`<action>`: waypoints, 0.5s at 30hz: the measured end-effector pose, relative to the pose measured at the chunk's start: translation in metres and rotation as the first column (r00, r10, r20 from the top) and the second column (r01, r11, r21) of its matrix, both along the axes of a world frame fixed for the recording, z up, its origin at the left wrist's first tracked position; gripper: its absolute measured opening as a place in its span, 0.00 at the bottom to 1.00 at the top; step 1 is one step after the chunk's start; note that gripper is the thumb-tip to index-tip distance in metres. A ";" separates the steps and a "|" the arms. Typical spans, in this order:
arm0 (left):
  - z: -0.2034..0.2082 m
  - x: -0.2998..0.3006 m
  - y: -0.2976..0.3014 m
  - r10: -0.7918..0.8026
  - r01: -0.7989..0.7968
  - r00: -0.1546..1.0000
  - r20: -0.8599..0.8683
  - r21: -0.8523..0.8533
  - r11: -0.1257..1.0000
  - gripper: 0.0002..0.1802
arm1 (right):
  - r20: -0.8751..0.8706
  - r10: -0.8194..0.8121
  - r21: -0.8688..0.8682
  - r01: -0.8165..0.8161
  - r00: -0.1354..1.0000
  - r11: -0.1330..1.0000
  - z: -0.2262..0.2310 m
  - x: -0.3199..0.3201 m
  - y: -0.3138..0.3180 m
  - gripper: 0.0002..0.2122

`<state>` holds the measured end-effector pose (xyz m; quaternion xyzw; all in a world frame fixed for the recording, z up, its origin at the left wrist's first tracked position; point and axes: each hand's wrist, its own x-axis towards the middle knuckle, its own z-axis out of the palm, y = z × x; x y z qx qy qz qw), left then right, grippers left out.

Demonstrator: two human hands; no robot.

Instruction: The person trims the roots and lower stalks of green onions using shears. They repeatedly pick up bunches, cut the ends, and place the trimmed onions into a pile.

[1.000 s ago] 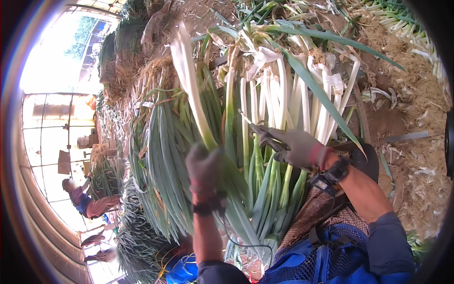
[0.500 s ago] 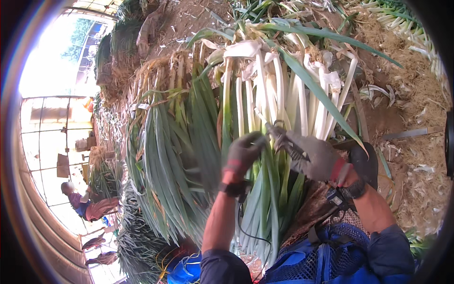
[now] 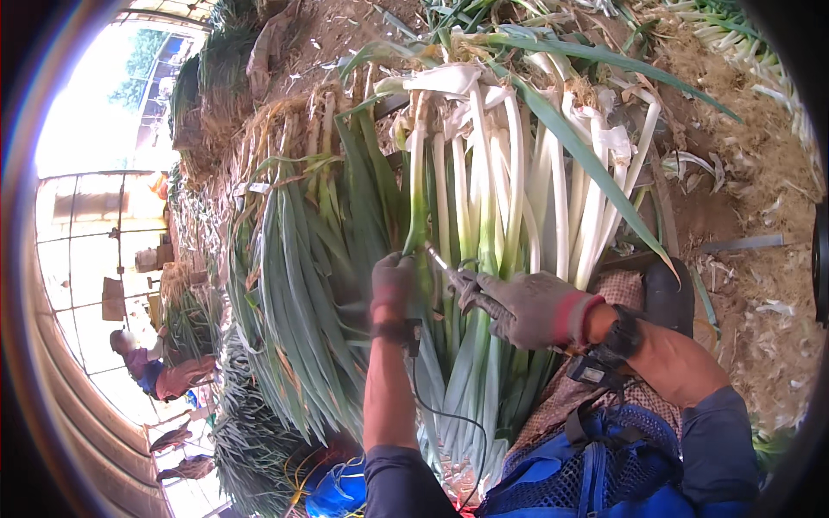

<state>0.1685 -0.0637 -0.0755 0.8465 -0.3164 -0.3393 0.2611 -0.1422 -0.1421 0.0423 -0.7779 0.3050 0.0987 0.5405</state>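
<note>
Gloved in grey with a red cuff, my left hand (image 3: 393,281) is closed round one large green onion (image 3: 416,203), just where its stalk turns green. My right hand (image 3: 522,306) grips a slim tool with a thin metal tip (image 3: 439,257); its exact kind is hidden by the fingers. That tip points left, close to the held stalk. Under and beyond both hands lies a row of green onions with stripped white stalks (image 3: 560,207), roots away from me and leaves toward me. Left of my left hand is a heap of untrimmed green onions (image 3: 302,285) with brown roots.
Peelings and root scraps (image 3: 734,173) litter the dirt floor on the right, beside a flat metal strip (image 3: 743,243). More green onion bundles (image 3: 259,423) stand at the left. A person (image 3: 160,367) is farther off at left. A blue bag (image 3: 338,490) sits near the bottom.
My left hand has moved left and down onto a stalk at the row's left side. The right hand has shifted left and slightly down, its tool tip now showing.
</note>
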 end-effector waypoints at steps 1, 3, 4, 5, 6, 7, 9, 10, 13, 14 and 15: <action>-0.001 0.005 0.003 0.030 -0.031 0.999 -0.013 -0.032 0.999 0.16 | -0.028 0.019 0.030 -0.018 0.999 0.999 0.000 0.004 0.000 0.32; -0.009 0.009 0.004 0.070 -0.072 0.995 -0.067 -0.028 0.997 0.16 | -0.052 0.032 -0.016 -0.033 0.998 0.999 -0.001 0.014 -0.002 0.31; -0.013 0.010 0.005 0.108 -0.111 0.991 -0.082 -0.026 0.994 0.17 | -0.046 0.056 -0.012 -0.056 0.997 0.998 -0.002 0.018 -0.002 0.31; -0.018 0.010 0.006 0.160 -0.159 0.981 -0.109 0.013 0.987 0.17 | -0.043 0.084 0.007 -0.084 0.996 0.996 -0.002 0.022 0.000 0.31; -0.021 0.010 0.006 0.154 -0.156 0.984 -0.087 -0.017 0.988 0.18 | -0.038 0.181 0.000 -0.181 0.983 0.983 -0.004 0.028 -0.002 0.31; -0.023 0.010 0.006 0.161 -0.162 0.984 -0.076 -0.018 0.987 0.19 | -0.025 0.087 -0.031 -0.088 0.996 0.996 -0.005 0.033 -0.002 0.33; -0.025 0.009 0.005 0.160 -0.161 0.986 -0.046 -0.012 0.987 0.21 | -0.043 -0.030 -0.027 0.029 0.999 0.999 -0.009 0.043 -0.006 0.39; -0.025 0.009 0.004 0.151 -0.151 0.988 -0.026 -0.006 0.989 0.22 | -0.024 -0.092 -0.173 0.086 0.995 0.981 -0.010 0.045 -0.005 0.36; -0.022 0.008 0.001 0.198 -0.197 0.979 -0.045 0.025 0.980 0.24 | -0.068 0.170 0.035 -0.168 0.983 0.985 -0.011 0.049 -0.005 0.30; -0.021 0.007 -0.001 0.222 -0.220 0.973 -0.067 0.035 0.975 0.24 | -0.069 0.109 -0.028 -0.111 0.992 0.993 -0.012 0.053 -0.009 0.29; -0.021 0.006 -0.002 0.226 -0.224 0.972 -0.070 0.029 0.974 0.25 | -0.078 0.062 -0.061 -0.067 0.995 0.996 -0.012 0.055 -0.011 0.29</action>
